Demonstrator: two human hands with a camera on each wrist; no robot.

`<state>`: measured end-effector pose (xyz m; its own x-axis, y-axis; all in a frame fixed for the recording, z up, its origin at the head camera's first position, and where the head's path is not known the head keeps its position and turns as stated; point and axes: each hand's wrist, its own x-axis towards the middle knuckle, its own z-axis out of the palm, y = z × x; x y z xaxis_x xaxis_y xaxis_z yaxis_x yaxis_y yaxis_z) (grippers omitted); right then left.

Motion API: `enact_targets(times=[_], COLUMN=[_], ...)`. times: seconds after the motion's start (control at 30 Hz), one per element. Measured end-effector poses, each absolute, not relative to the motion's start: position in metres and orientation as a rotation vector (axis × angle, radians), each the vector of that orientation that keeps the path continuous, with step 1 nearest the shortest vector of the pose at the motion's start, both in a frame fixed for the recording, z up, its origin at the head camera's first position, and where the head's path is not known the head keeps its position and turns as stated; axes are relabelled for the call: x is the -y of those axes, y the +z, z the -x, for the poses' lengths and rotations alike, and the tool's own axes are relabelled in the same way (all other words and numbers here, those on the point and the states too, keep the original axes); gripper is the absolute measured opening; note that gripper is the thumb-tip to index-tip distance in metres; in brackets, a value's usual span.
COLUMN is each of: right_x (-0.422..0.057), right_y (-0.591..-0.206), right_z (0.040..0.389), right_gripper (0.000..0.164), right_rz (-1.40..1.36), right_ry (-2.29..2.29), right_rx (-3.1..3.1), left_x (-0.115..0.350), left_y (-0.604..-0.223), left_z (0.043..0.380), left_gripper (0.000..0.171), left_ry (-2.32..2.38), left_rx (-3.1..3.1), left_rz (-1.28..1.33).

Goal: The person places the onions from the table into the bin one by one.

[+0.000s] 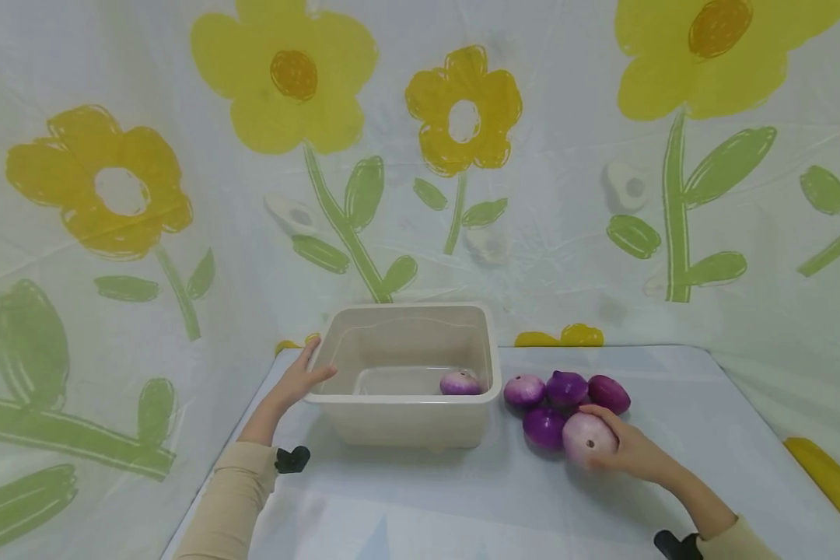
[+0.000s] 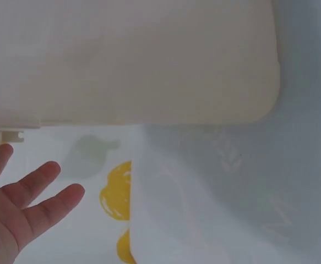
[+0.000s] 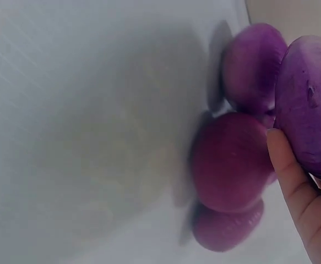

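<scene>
In the head view, my right hand [image 1: 633, 447] grips a red onion [image 1: 588, 442] with a pale end, its fingers curled round the side. Several other red onions [image 1: 544, 428] lie bunched on the table just behind it. Seen from the right wrist, the held onion [image 3: 309, 104] overlaps the others in the bunch. A cream plastic bin [image 1: 406, 420] stands to the left, with one red onion [image 1: 460, 382] inside near its right wall. My left hand [image 1: 301, 381] is at the bin's left rim, thumb over the edge; from the left wrist, its fingers [image 2: 55, 206] look straight and spread.
A pale cloth-covered table [image 1: 406, 505] bears everything. Close behind its far edge hangs a white curtain [image 1: 560, 233] printed with yellow flowers, which also runs along the sides. A latch-like clip [image 2: 6, 137] sticks out from the bin by the left fingertips.
</scene>
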<state>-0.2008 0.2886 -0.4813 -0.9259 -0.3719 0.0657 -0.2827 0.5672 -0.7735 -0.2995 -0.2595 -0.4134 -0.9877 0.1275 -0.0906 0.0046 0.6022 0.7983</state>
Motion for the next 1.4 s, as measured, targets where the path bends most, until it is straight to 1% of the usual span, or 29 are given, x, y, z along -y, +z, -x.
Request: enact_targets(times=[0.2, 0.37, 0.57, 0.97, 1.17, 1.4], right_x=[-0.291, -0.292, -0.288, -0.273, -0.266, -0.256], right_y=[-0.465, -0.446, -0.414, -0.349, -0.329, -0.310], right_z=[0.208, 0.215, 0.228, 0.254, 0.265, 0.269], right_gripper=[0.072, 0.073, 0.075, 0.076, 0.077, 0.075], right_rz=[0.546, 0.566, 0.560, 0.634, 0.676, 0.714], right_ry=[-1.259, -1.235, -1.215, -1.098, -1.097, -1.114], right_rx=[-2.732, -2.776, -2.755, -2.819, -2.833, -2.837], left_x=[0.265, 0.266, 0.267, 0.266, 0.266, 0.267], left_y=[-0.414, -0.416, -0.417, -0.417, -0.417, -0.417], left_z=[0.297, 0.297, 0.298, 0.298, 0.298, 0.300], left_gripper=[0.093, 0.088, 0.082, 0.083, 0.083, 0.083], left_ry=[1.370, 1.304, 1.229, 1.218, 1.235, 1.233], left_rx=[-2.641, -2.709, -2.764, -2.756, -2.744, -2.750], left_rz=[-0.167, -0.206, -0.214, -0.187, -0.197, -0.202])
